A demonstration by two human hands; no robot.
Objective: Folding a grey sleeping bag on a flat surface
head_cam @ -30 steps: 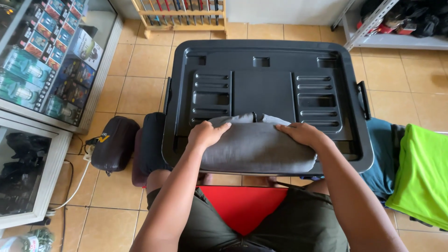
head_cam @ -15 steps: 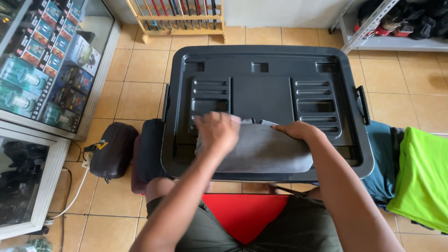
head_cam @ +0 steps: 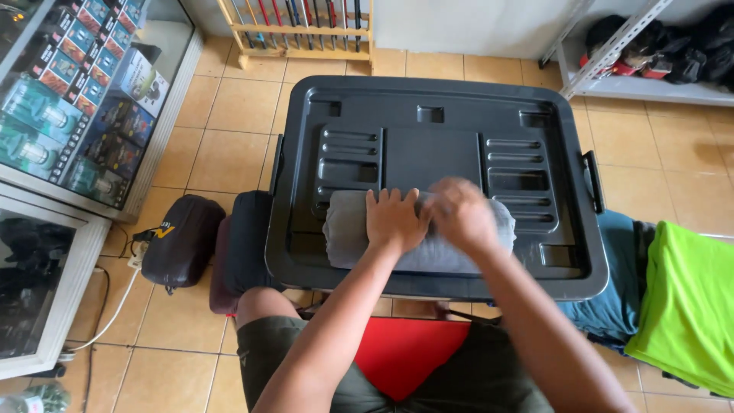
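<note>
Hands of a seated person pressing on a folded grey cloth point(head_cam: 352, 237), seen from a head-worn camera looking down. The cloth lies as a long, flattened bundle along the near part of a large black plastic bin lid point(head_cam: 436, 115), just in front of the lid's moulded ribs and close to its near rim. The left hand point(head_cam: 394, 218) rests palm down on the middle of the bundle, fingers straight, side by side and pointing away from the body; it pins the fabric flat and grasps nothing. The right hand point(head_cam: 461, 214) sits just beside it on the right half of the bundle, touching or nearly touching the left; it is blurred by motion, so whether its fingers are curled around a fold or merely lying on the cloth cannot be told. Both forearms run from the near edge of the view up onto the lid.

The lid spans the person's knees, above olive shorts point(head_cam: 267, 348) and a red surface point(head_cam: 405, 356) between the legs. On the tiled floor point(head_cam: 229, 130), a dark zipped pouch point(head_cam: 180, 241) lies near left of the lid, with a dark rolled bundle point(head_cam: 246, 241) between the two. A lime-green garment point(head_cam: 692, 302) lies over a teal one point(head_cam: 612, 283) at near right. A glass display cabinet point(head_cam: 69, 99) stands left, a wooden rack point(head_cam: 306, 30) far centre, and metal shelving point(head_cam: 650, 69) far right.
</note>
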